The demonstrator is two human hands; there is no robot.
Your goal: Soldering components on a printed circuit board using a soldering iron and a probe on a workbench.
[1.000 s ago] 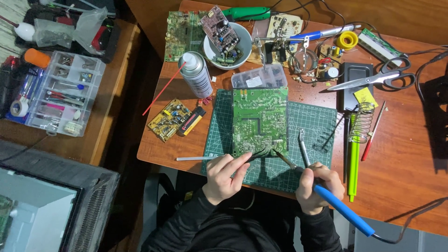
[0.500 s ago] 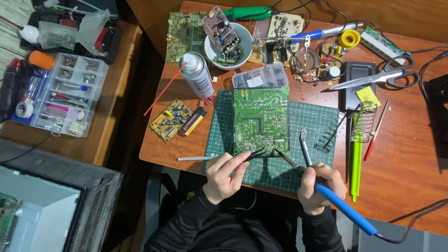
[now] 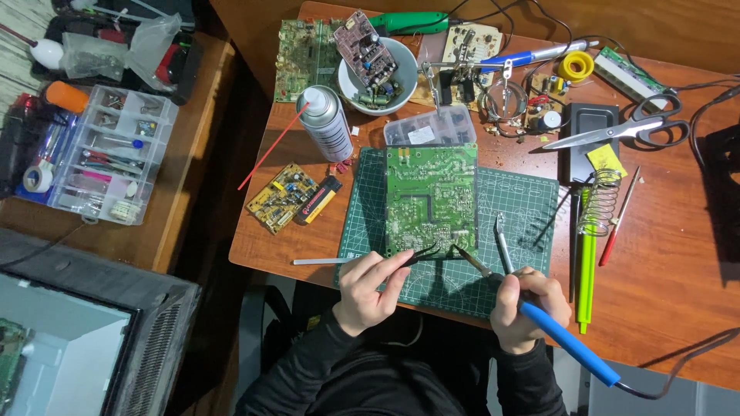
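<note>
A wooden table [image 3: 678,277] fills the right of the frame, with a green mat [image 3: 516,200] at centre. On the mat lies a green board [image 3: 430,196]. At lower centre, the left hand [image 3: 371,289] pinches black tweezers [image 3: 420,254], and the right hand [image 3: 528,304] grips a blue iron [image 3: 566,343]. Both tips meet the board's lower edge.

Single view only: head-worn camera, positioned high above the counter [image 3: 663,293], facing almost straight down. Moderate distance; whole work area visible, the person's arms entering from bottom edge. No second view for overlap.
</note>
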